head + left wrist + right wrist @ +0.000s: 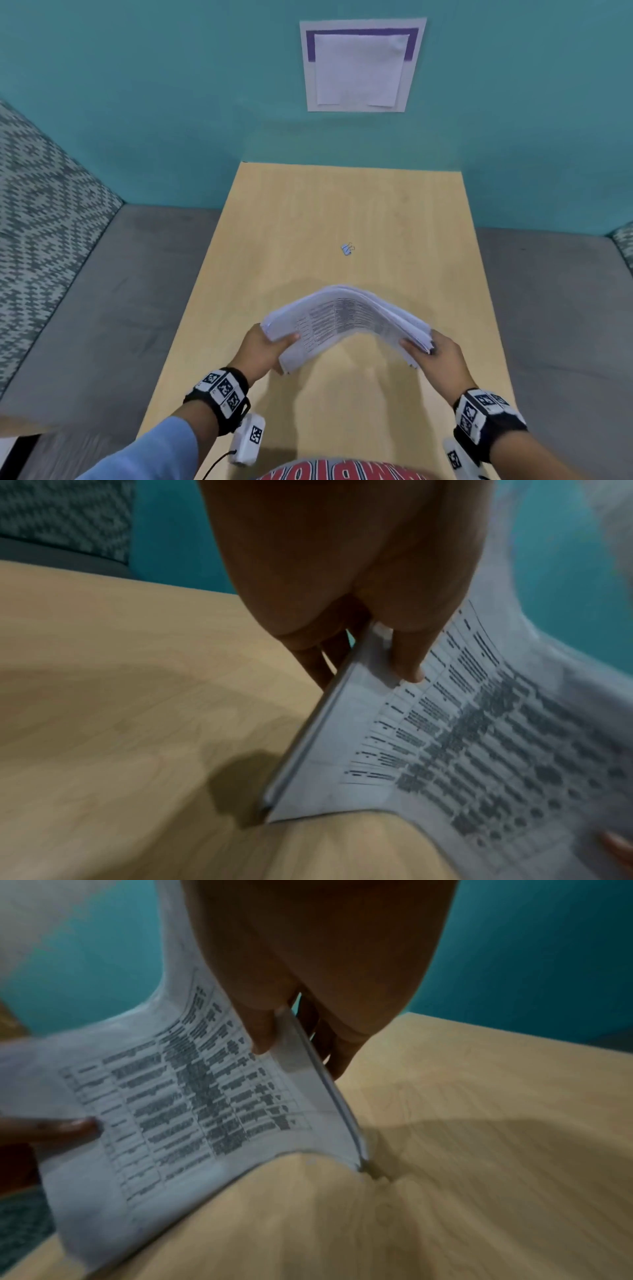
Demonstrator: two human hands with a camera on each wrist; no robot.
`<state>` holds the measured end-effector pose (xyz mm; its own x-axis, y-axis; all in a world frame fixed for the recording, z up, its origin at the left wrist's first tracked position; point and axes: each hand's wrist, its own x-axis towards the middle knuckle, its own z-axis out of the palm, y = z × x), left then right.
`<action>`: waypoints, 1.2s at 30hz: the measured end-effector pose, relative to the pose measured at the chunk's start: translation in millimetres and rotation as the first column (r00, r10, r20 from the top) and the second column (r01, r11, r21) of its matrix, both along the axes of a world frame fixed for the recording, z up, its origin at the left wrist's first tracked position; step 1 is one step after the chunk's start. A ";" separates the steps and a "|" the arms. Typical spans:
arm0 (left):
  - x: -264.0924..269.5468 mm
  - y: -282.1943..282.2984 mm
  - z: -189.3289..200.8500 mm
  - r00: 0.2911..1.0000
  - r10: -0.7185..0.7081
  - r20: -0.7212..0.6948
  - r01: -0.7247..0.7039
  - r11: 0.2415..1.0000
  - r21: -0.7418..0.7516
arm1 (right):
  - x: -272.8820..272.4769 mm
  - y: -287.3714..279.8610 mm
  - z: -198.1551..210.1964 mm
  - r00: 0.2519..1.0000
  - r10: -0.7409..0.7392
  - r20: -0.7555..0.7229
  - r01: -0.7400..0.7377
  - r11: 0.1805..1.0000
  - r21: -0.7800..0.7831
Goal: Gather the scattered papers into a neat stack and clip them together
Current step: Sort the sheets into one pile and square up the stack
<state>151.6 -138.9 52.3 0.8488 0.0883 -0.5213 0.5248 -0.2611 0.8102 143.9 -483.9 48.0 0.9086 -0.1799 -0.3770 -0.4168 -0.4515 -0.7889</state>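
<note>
left hand [258, 349] and right hand [440, 359] each pinching an end of the papers [346, 317] — stack bowed upward, lower corners touching the table [291, 219], binder clip [348, 248] lying apart, farther back

So there's a light wooden rectangular table [342, 205] pushed against a teal wall [137, 102]. Stuck on that wall is a white sheet with a purple band [361, 65]. Grey floor [120, 291] on both sides, plus a grey-and-white zigzag patterned fabric surface [41, 205] off to the left.
</note>
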 end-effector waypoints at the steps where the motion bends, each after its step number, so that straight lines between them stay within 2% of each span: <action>1: 3.3 1.1 2.1 0.999 -0.002 0.044 0.001 1.000 0.020 | 3.4 -1.7 1.7 1.000 -0.021 -0.015 0.021 1.000 0.014; 6: 12.4 11.4 10.8 0.984 0.031 0.173 -0.028 0.999 -0.022 | 4.9 -11.7 17.8 0.989 -0.106 0.102 0.095 0.990 0.099; 9: 10.3 17.2 12.5 0.981 -0.087 0.174 0.093 0.995 -0.026 | 1.2 -17.6 17.5 0.994 0.020 0.111 -0.031 0.995 0.095; 12: 12.2 21.5 7.5 0.982 -0.071 0.175 0.078 0.996 -0.036 | -3.6 -23.1 12.9 0.987 0.123 0.103 -0.134 0.984 0.118; 17: 21.3 25.8 13.6 0.969 -0.096 0.228 0.102 0.995 -0.011 | 3.6 -18.9 24.6 0.984 0.107 0.144 -0.132 0.975 0.178; 21: 25.9 27.2 12.1 0.961 -0.180 0.209 0.171 0.984 0.058 | 7.7 -20.6 24.6 0.984 0.122 0.127 -0.140 0.979 0.144; 26: 28.7 26.8 27.9 0.954 -0.078 0.290 0.086 0.996 -0.013 | 9.7 -25.0 47.7 0.974 0.076 0.214 -0.110 0.982 0.150; 28: 25.8 29.4 27.8 0.948 -0.127 0.291 0.129 0.992 0.011 | 6.3 -25.5 52.0 0.969 0.099 0.225 -0.133 0.981 0.143; 31: 18.8 33.0 14.8 0.940 -0.261 0.219 0.247 0.965 0.089 | 0.8 -26.3 40.5 0.979 0.164 0.118 -0.175 0.980 0.090; 33: 15.9 32.5 6.8 0.929 -0.329 0.167 0.309 0.941 0.138 | 1.6 -26.7 33.6 0.983 0.157 0.090 -0.161 0.986 0.035; 36: 17.1 29.1 10.5 0.932 -0.322 0.167 0.293 0.940 0.174 | 7.7 -29.8 32.3 0.983 0.147 0.109 -0.141 0.988 -0.058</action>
